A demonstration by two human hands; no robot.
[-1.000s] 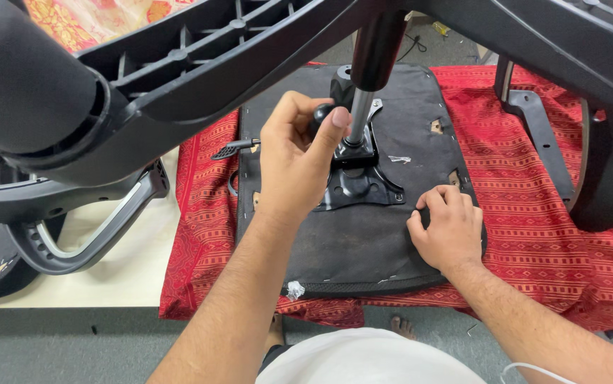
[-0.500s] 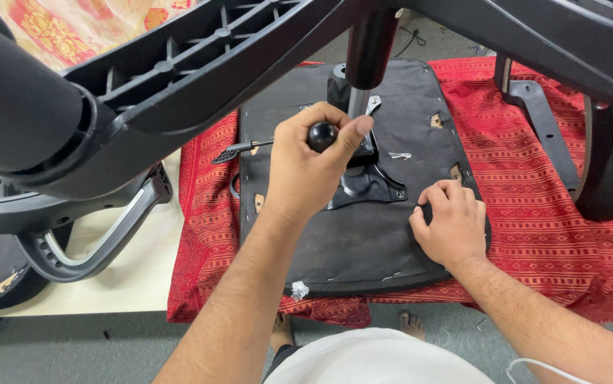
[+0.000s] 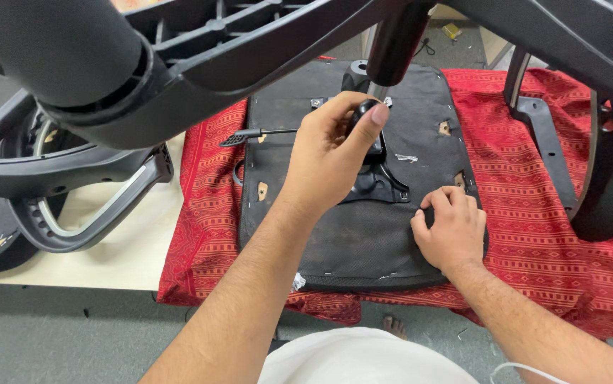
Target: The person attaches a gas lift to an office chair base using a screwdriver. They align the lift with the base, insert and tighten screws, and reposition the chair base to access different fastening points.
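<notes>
I see the upturned black fabric-covered seat pan lying on the red patterned cloth. My left hand sits on the black metal mechanism plate at its middle; my right hand rests on its right edge. The black plastic armrest lies left.

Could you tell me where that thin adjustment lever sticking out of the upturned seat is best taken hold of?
Grip the adjustment lever at its flattened paddle end, probably coming from the seat base's left edge over the red cloth. That end juts free past the edge; its inner rod runs behind the left hand.
</notes>
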